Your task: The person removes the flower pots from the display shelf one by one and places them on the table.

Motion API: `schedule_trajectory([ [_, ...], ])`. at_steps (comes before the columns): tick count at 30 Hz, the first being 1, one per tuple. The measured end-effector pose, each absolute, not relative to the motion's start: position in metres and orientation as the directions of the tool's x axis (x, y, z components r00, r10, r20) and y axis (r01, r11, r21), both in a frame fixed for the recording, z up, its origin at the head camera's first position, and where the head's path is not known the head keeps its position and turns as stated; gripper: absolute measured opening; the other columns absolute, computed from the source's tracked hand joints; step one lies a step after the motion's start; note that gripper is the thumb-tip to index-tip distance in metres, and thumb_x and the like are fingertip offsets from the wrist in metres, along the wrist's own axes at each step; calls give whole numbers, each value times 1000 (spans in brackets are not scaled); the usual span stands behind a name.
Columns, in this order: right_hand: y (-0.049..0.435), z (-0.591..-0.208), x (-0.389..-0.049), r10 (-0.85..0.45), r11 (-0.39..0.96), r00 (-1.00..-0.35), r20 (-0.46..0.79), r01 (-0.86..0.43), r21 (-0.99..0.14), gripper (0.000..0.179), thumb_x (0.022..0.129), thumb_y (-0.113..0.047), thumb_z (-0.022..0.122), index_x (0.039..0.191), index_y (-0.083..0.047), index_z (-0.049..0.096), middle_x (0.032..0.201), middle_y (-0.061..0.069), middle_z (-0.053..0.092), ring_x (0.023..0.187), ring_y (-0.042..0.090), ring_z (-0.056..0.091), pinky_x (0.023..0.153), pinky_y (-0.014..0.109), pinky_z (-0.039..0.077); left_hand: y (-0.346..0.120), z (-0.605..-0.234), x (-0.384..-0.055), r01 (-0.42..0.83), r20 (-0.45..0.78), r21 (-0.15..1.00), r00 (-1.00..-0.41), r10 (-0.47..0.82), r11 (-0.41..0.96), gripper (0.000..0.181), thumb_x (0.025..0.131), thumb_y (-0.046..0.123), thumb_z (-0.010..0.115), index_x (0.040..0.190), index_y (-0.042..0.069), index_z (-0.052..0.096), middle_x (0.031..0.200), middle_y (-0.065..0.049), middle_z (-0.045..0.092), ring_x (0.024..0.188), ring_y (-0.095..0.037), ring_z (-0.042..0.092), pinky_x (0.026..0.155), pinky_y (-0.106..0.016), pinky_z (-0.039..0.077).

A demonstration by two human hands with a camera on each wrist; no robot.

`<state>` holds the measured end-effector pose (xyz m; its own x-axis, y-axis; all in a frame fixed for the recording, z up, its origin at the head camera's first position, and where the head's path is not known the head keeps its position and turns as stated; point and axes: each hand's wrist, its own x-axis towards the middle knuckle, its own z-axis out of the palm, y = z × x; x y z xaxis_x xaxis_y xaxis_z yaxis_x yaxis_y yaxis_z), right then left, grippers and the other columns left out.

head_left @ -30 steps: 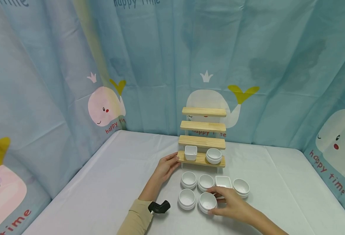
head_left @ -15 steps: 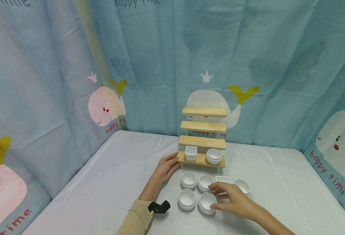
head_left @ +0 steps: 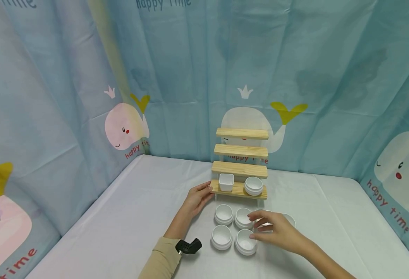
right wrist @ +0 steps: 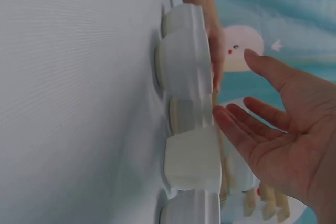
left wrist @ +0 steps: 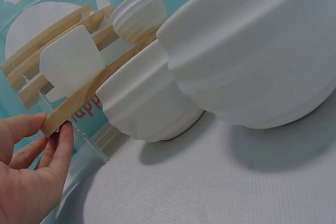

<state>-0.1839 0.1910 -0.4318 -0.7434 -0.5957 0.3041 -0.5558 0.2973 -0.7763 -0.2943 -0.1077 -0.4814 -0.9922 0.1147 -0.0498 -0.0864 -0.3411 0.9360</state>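
Observation:
My left hand (head_left: 196,199) pinches the left end of the lowest board of a stepped wooden rack (head_left: 239,190), thumb on top and fingers beneath in the left wrist view. On that board stand a square white cup (head_left: 226,183) and a round white bowl (head_left: 253,186). With nothing in its grasp, my right hand (head_left: 277,230) hovers over more white bowls on the table, fingers loosely bent. Nearest to it are the front bowl (head_left: 245,243) and the bowl behind (head_left: 243,217). A square white dish (right wrist: 194,161) is mostly hidden by this hand in the head view.
Two round bowls, one behind (head_left: 224,214) and one in front (head_left: 221,237), stand left of the right hand. Another round bowl (head_left: 291,219) is partly covered behind it. A white cloth (head_left: 121,228) covers the table. A whale-print curtain (head_left: 183,97) hangs behind the rack.
My right hand has let go of the front bowl and risen, shifting slightly away from me. That bowl stays on the table. The left hand has kept its place on the rack.

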Motion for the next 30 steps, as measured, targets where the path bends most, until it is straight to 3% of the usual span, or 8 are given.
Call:
schedule_trajectory([
  [10, 184, -423, -192, -545, 313, -784, 296, -518, -796, 45, 93, -15, 84, 126, 9, 66, 124, 28, 69, 103, 26, 73, 87, 36, 66, -108, -481, -294, -87, -50, 938, -992, 117, -336, 46, 109, -2, 54, 151, -15, 44, 150, -37, 48, 120, -23, 64, 103, -29, 59],
  [20, 175, -416, -202, -484, 352, -839, 249, -448, -822, 44, 95, -15, 81, 129, 8, 64, 127, 26, 68, 111, 42, 69, 93, 34, 64, -109, -483, -293, -76, -36, 939, -992, 123, -334, 45, 109, -2, 53, 151, -16, 43, 150, -37, 47, 118, -21, 65, 102, -27, 59],
  [30, 166, -413, -213, -398, 383, -886, 238, -396, -835, 46, 95, -15, 81, 130, 9, 64, 128, 24, 69, 116, 46, 67, 97, 38, 63, -109, -482, -293, -83, -46, 937, -992, 115, -338, 45, 109, -2, 53, 151, -16, 44, 150, -37, 48, 118, -22, 65, 103, -29, 59],
])
